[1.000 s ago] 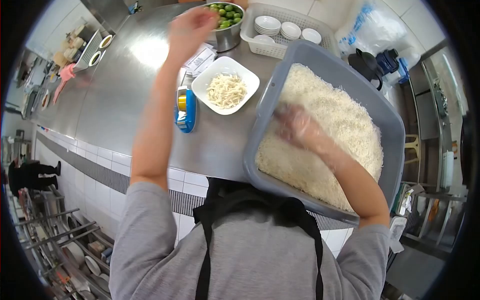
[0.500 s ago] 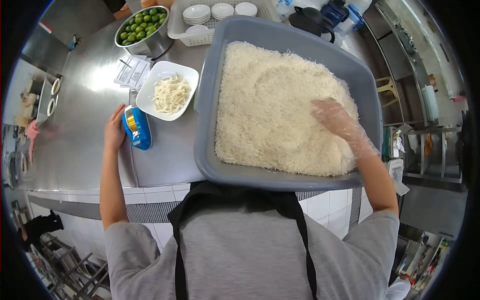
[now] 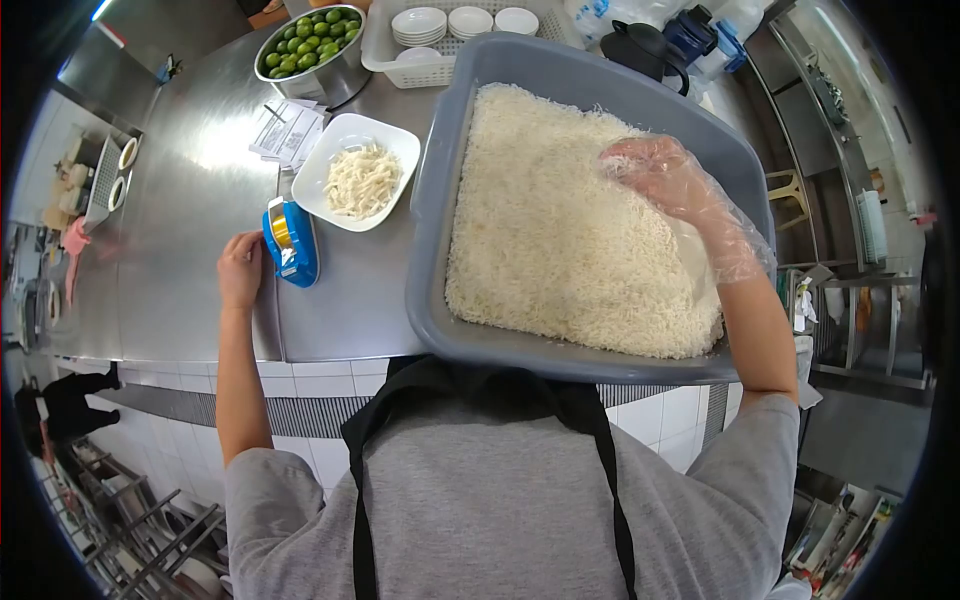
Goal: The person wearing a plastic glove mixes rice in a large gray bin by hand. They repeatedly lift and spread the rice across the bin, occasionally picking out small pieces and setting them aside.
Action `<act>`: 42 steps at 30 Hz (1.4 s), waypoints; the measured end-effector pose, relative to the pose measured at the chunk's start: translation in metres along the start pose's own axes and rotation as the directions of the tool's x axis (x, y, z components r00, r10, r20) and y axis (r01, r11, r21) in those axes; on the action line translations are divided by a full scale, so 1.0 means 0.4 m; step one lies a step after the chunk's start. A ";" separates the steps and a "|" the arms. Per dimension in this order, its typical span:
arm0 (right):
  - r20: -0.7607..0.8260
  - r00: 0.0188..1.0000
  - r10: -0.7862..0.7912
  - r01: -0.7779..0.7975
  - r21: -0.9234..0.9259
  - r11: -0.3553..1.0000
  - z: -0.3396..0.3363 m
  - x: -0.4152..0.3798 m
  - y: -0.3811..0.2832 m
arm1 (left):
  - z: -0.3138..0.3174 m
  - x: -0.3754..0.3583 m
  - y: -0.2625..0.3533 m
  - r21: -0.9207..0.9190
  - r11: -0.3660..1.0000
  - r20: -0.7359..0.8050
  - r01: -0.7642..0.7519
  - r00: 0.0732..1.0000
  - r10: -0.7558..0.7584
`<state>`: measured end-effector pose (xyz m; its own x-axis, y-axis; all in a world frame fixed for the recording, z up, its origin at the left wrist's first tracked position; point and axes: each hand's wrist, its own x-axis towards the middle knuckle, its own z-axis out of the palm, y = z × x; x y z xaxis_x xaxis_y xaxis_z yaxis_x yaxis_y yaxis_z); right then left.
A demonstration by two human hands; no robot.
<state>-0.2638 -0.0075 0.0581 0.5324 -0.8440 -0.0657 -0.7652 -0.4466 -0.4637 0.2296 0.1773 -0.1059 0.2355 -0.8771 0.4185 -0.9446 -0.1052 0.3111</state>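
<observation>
My right hand (image 3: 660,180), in a clear plastic glove, curls around a clump of fine white rice-like shreds (image 3: 560,230). It is over the upper right of the large grey tub (image 3: 428,300), which holds a deep heap of the same shreds. On the steel counter, my left hand (image 3: 241,268) rests with its fingers curled in, just left of a blue tape dispenser (image 3: 294,245) with yellow tape. A white square bowl (image 3: 400,150) of thicker pale strips (image 3: 360,182) stands between the dispenser and the tub.
Behind the bowl lie printed paper slips (image 3: 288,132). A steel pot of green limes (image 3: 310,45) and a white basket (image 3: 415,72) with stacked small dishes (image 3: 420,25) stand at the back. A black jug (image 3: 640,50) is behind the tub; shelves line the right side.
My right hand has moved up and back across the heap, and its fingers have closed around some shreds. My left hand's fingers have drawn back from the tape dispenser and curled.
</observation>
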 end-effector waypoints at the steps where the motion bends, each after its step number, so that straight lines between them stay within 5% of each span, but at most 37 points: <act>1: 0.000 1.000 -0.002 0.002 -0.001 1.000 0.004 0.003 0.007 | -0.002 0.000 -0.005 0.001 1.000 -0.002 0.001 1.000 -0.001; 4: -0.073 0.984 -0.162 0.136 -0.276 0.951 0.013 0.017 0.053 | -0.015 0.011 -0.013 -0.223 0.959 -0.177 0.173 0.961 -0.214; 6: -0.056 0.998 0.038 -0.032 0.115 0.993 0.015 0.035 0.111 | -0.048 0.037 0.026 -0.471 0.846 -0.270 0.249 0.873 -0.407; 7: -0.056 0.998 0.040 -0.033 0.114 0.993 0.006 0.035 0.088 | -0.065 0.050 0.061 -0.473 0.845 -0.269 0.249 0.873 -0.407; 9: 0.193 0.906 0.376 -0.418 0.287 0.862 -0.019 0.033 0.024 | -0.096 0.077 0.165 -0.484 0.860 -0.326 0.160 0.879 -0.348; 10: 0.191 0.907 0.376 -0.418 0.286 0.862 -0.017 0.025 0.024 | -0.105 0.090 0.218 -0.485 0.860 -0.327 0.159 0.879 -0.347; 12: -0.055 0.983 0.175 -0.168 0.115 0.979 -0.008 0.009 0.036 | -0.109 0.109 0.316 -0.464 0.882 -0.288 0.082 0.928 -0.238; 15: -0.050 0.998 0.035 -0.041 -0.123 0.992 -0.012 0.015 0.082 | -0.088 0.119 0.397 -0.547 0.833 -0.144 0.087 0.970 -0.196; 16: -0.052 0.998 0.037 -0.043 -0.125 0.991 -0.015 0.016 0.088 | -0.080 0.127 0.424 -0.549 0.831 -0.144 0.085 0.970 -0.194; 18: 0.085 0.944 0.320 -0.330 0.180 0.927 -0.022 0.017 0.096 | -0.066 0.151 0.475 -0.627 0.779 -0.168 -0.010 0.978 -0.122; 22: -0.015 0.975 0.220 -0.206 0.297 0.932 0.006 0.017 0.166 | -0.060 0.193 0.561 -0.664 0.742 -0.136 -0.094 0.991 0.004; 25: 0.099 0.987 0.130 -0.152 0.256 0.955 0.000 0.022 0.174 | -0.063 0.232 0.626 -0.668 0.715 -0.151 -0.206 0.978 0.141; 27: 0.185 0.963 0.194 -0.257 0.437 0.862 -0.007 0.014 0.162 | -0.049 0.277 0.657 -0.669 0.696 -0.174 -0.261 0.965 0.196; 31: 0.088 0.948 0.306 -0.314 0.098 0.944 0.006 0.039 0.150 | -0.011 0.391 0.761 -0.676 0.623 -0.215 -0.394 0.914 0.344; 34: 0.000 0.996 0.091 -0.090 -0.145 0.985 0.082 0.053 0.144 | 0.073 0.455 0.846 -0.631 0.645 -0.178 -0.430 0.890 0.419; 36: 0.111 0.929 -0.354 0.370 -0.321 0.872 0.140 0.028 0.138 | 0.109 0.466 0.879 -0.578 0.682 -0.053 -0.448 0.855 0.516; 37: 0.111 0.931 -0.349 0.366 -0.318 0.875 0.141 0.022 0.120 | 0.129 0.465 0.875 -0.581 0.680 -0.049 -0.447 0.853 0.519; 40: 0.277 0.960 0.033 -0.048 0.046 0.998 0.063 0.000 0.024 | 0.174 0.467 0.847 -0.556 0.731 0.039 -0.397 0.866 0.499; 42: 0.216 0.971 0.106 -0.143 0.162 0.976 0.030 -0.023 0.017 | 0.197 0.476 0.805 -0.482 0.820 0.217 -0.309 0.864 0.453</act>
<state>-0.2697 0.0006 0.0450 0.5140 -0.8021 -0.3041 -0.7643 -0.2673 -0.5868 -0.0476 -0.0606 0.0067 -0.2742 -0.9078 0.3172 -0.7368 0.4103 0.5374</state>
